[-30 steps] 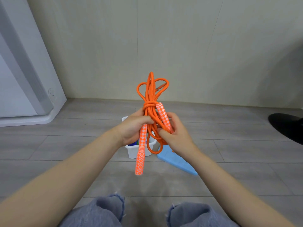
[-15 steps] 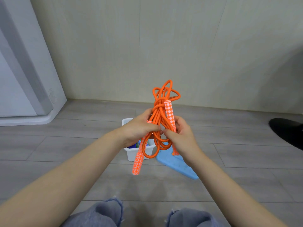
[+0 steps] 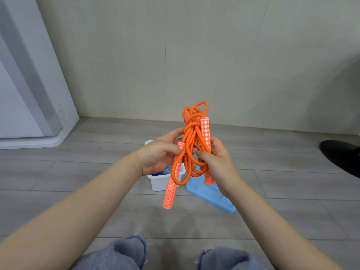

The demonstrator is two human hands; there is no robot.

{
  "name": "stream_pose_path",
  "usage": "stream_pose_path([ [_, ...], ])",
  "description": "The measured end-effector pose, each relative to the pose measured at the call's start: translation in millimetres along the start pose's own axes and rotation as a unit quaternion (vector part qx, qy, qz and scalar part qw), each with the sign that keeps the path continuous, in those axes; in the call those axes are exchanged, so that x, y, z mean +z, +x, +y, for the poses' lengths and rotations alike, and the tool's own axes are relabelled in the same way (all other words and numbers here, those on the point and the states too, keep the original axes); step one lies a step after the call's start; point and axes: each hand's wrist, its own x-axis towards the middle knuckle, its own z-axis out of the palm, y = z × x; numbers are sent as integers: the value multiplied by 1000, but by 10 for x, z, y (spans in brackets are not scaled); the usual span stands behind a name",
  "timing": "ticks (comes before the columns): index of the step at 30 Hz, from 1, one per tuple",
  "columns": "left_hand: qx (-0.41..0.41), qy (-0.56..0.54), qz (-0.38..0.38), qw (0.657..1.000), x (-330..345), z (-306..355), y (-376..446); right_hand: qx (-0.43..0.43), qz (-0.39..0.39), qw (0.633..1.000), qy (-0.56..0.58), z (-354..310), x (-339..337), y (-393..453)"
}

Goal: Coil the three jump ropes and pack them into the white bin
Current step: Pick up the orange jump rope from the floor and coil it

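Observation:
An orange jump rope (image 3: 191, 145) is bundled in loops and knotted near its top, held upright in front of me. My left hand (image 3: 158, 155) grips the bundle and one orange-and-white patterned handle (image 3: 171, 184), which hangs down below it. My right hand (image 3: 214, 162) pinches the loops and holds the second patterned handle (image 3: 206, 133), which points up. On the floor behind my hands stands the white bin (image 3: 159, 182), partly hidden. Blue and green patterned pieces (image 3: 165, 171) show inside it.
A light blue lid (image 3: 212, 195) lies flat on the grey floor just right of the bin. A white appliance (image 3: 25, 84) stands at the left by the wall. A dark round base (image 3: 341, 154) sits at the right edge. My knees (image 3: 175, 256) are at the bottom.
The rope bundle has been lowered and shifted slightly right. The handle in my right hand now stands higher and more upright, and the loops are gathered tighter.

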Motion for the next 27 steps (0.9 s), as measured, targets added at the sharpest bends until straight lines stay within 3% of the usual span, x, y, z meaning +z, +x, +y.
stream_pose_path([
  [19,4,-16,-4,1000,5,-47,-22,-25,0,997,-68,25,53,23],
  [27,34,51,46,997,53,-69,-3,-6,-57,998,7,-25,57,-39],
])
